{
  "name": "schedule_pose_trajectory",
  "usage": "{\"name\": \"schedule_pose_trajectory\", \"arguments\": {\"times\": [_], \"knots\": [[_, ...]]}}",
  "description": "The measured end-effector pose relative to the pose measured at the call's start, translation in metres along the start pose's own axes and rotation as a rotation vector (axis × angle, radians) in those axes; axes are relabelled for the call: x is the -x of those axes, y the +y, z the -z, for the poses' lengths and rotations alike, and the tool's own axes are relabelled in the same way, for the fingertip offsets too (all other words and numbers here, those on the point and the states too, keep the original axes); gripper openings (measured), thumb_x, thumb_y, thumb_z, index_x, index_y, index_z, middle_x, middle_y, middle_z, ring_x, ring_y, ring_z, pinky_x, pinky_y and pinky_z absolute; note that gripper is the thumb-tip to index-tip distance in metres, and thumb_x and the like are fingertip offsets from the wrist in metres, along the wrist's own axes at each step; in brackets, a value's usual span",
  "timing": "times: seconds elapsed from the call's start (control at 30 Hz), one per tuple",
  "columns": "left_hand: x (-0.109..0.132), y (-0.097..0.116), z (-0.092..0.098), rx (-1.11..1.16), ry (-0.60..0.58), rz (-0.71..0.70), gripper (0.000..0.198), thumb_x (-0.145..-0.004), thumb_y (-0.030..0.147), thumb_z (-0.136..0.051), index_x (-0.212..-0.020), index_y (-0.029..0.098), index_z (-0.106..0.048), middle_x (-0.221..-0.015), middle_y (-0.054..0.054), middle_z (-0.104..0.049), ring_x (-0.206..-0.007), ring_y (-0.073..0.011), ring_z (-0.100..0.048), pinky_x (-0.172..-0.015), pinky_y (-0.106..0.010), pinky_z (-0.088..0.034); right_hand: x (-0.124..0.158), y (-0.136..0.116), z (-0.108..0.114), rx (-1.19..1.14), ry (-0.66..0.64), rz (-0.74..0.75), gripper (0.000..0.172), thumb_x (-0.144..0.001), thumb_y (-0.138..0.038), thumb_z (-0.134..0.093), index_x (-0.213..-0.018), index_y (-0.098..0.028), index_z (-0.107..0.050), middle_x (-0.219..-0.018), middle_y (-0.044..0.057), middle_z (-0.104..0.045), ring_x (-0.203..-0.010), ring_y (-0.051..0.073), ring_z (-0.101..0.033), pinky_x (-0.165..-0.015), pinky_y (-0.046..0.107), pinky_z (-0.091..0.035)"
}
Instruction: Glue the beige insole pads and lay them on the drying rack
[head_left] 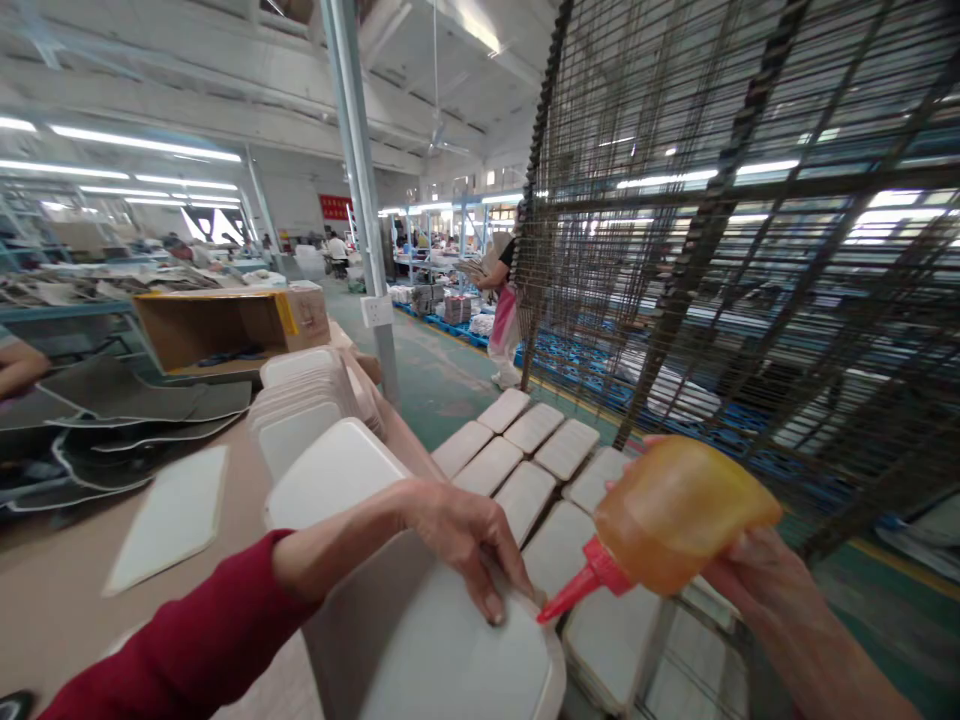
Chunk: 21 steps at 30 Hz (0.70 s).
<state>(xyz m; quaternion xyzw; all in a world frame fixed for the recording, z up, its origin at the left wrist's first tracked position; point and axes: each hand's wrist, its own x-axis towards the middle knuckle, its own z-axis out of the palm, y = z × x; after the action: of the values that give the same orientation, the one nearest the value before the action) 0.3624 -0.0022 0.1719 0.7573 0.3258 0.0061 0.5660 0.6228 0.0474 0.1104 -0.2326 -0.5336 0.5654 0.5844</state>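
My right hand (739, 560) is wrapped round a squeeze bottle (682, 510) of amber liquid. The bottle is tipped, and its red nozzle (574, 592) points down to the left, with the tip at the edge of a white panel (450, 640). This panel has rounded corners and a pale rim. My left hand (465, 540), below a dark red sleeve, grips the panel's upper edge close to the nozzle tip; the fingertips press on its face. Whether liquid is coming out cannot be made out.
Stacked white panels (300, 400) stand behind my left arm, and a single panel (176, 505) lies on the brown table (45, 610). Rows of panel stacks (532, 425) sit ahead. A wire rack (675, 200) rises at right. A person (504, 300) carries sheets along the aisle.
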Motion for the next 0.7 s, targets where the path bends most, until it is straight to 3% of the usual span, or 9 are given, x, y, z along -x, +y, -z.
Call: {"name": "schedule_pose_trajectory", "arguments": {"times": [0.1,0.23,0.4,0.53,0.7], "knots": [[-0.003,0.0,-0.003,0.005,0.006,0.014,0.061,-0.057,0.037,-0.078,-0.108,0.006,-0.065,-0.101,-0.006,-0.069,-0.101,-0.0247,-0.061,-0.09,-0.024,-0.044,-0.003,0.001,0.011,-0.04,-0.097,-0.111,0.054,-0.048,-0.058,-0.078,-0.093,-0.029,-0.067,-0.1,0.012,-0.065,-0.095,0.034,-0.06,-0.078,0.045,-0.051],[-0.007,0.002,-0.006,0.036,0.033,0.017,0.058,-0.055,0.035,-0.079,-0.104,0.008,-0.068,-0.097,-0.005,-0.07,-0.099,-0.0251,-0.062,-0.09,-0.025,-0.045,-0.01,0.008,0.022,-0.066,-0.137,-0.108,0.055,-0.05,-0.055,-0.077,-0.097,-0.03,-0.066,-0.1,0.011,-0.065,-0.094,0.034,-0.06,-0.076,0.044,-0.052],[-0.008,0.004,-0.008,0.073,0.031,0.017,0.056,-0.056,0.035,-0.078,-0.103,0.006,-0.068,-0.092,-0.004,-0.071,-0.095,-0.0239,-0.063,-0.085,-0.023,-0.048,-0.018,0.016,0.022,-0.149,-0.109,-0.112,0.068,-0.046,-0.052,-0.081,-0.108,-0.031,-0.062,-0.094,0.009,-0.067,-0.086,0.032,-0.063,-0.072,0.044,-0.053],[-0.009,0.006,-0.009,0.061,0.053,0.012,0.055,-0.055,0.033,-0.079,-0.102,0.007,-0.069,-0.091,-0.004,-0.071,-0.093,-0.0243,-0.064,-0.085,-0.025,-0.047,-0.02,0.014,0.02,-0.168,-0.165,-0.105,0.054,-0.047,-0.047,-0.082,-0.096,-0.03,-0.066,-0.073,0.005,-0.067,-0.076,0.028,-0.065,-0.078,0.041,-0.051],[-0.007,0.008,-0.01,0.065,0.056,0.031,0.057,-0.056,0.033,-0.079,-0.104,0.005,-0.067,-0.093,-0.005,-0.071,-0.095,-0.0234,-0.063,-0.086,-0.022,-0.047,-0.018,0.006,0.015,-0.17,-0.123,-0.096,0.05,-0.043,-0.048,-0.083,-0.086,-0.029,-0.068,-0.07,0.005,-0.066,-0.074,0.029,-0.065,-0.077,0.041,-0.051]]}}
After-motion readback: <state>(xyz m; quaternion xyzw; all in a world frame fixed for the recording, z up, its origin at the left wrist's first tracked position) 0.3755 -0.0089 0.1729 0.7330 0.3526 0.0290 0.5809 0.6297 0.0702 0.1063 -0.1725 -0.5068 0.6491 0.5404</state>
